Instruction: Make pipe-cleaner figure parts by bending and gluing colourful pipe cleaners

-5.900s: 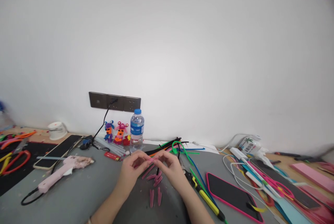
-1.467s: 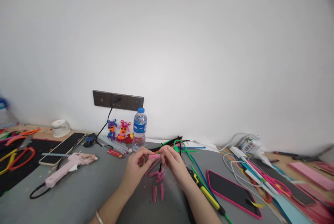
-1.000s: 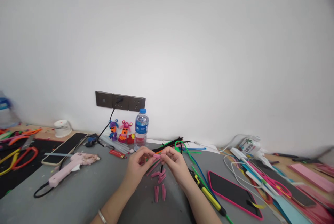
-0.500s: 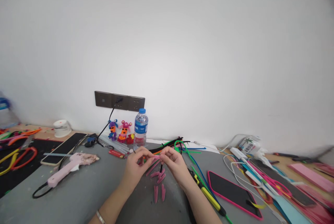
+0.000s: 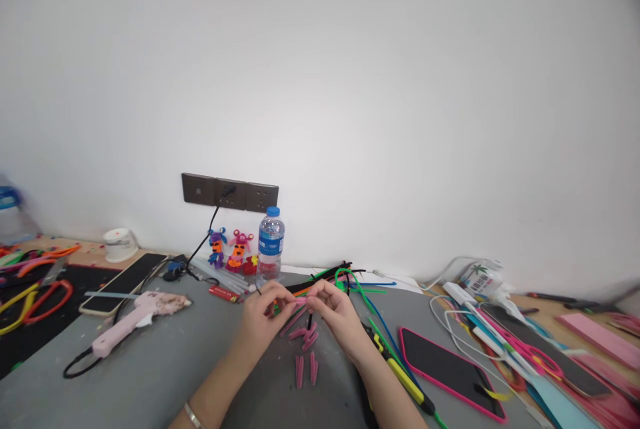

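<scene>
A short pink fuzzy strip (image 5: 301,300) spans the small gap between my two hands. My left hand (image 5: 269,309) pinches its left end, and my right hand (image 5: 331,309) closes its fingertips on the other end. Beneath them, several folded pink pieces (image 5: 311,336) lie on the grey mat (image 5: 270,382), with two more folded pieces (image 5: 299,372) nearer me. A thin black stick shows just below the right fingertips; whether that hand holds it, I cannot tell.
Left are a pink glue gun (image 5: 123,330), a phone (image 5: 125,284) and scissors (image 5: 50,302). A water bottle (image 5: 271,246) and small figures (image 5: 239,252) stand behind. Right lie a yellow-black tool (image 5: 405,380), a pink-edged phone (image 5: 450,372) and white cables (image 5: 445,329).
</scene>
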A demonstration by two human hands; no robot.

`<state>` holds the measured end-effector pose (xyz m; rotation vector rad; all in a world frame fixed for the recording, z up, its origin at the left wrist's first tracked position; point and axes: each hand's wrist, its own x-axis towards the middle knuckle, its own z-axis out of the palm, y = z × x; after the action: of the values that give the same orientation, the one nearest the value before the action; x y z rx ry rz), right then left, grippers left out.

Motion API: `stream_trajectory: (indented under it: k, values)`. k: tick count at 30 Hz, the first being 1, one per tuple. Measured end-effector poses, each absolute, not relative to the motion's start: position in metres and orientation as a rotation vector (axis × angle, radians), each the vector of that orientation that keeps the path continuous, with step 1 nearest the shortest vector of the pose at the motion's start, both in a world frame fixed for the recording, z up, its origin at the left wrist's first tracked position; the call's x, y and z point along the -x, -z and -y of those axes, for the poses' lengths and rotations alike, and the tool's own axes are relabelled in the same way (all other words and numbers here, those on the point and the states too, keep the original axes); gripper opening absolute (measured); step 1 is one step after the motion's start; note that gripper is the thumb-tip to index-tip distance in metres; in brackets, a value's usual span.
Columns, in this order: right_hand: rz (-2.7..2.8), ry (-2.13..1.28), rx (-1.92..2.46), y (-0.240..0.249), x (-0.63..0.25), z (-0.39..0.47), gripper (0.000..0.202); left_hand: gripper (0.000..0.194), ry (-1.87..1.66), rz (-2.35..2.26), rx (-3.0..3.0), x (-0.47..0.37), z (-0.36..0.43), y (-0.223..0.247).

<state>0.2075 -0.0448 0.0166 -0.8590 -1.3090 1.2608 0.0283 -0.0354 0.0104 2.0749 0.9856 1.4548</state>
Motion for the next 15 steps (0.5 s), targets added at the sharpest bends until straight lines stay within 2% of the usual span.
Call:
stream_trajectory:
  k: [11,15]
  values:
    - [1.311,-1.181,0.893,-0.0153,-0.2068,0.0434,0.037,0.014,-1.574,-0.892,-2.255,-0.028,0.0366,-0.0128]
    - [1.201,-0.816,0.976,-0.0175,-0.2128,0.0411,0.037,0.014,-1.595,-0.905,-2.232,-0.0268,0.0348,-0.0127]
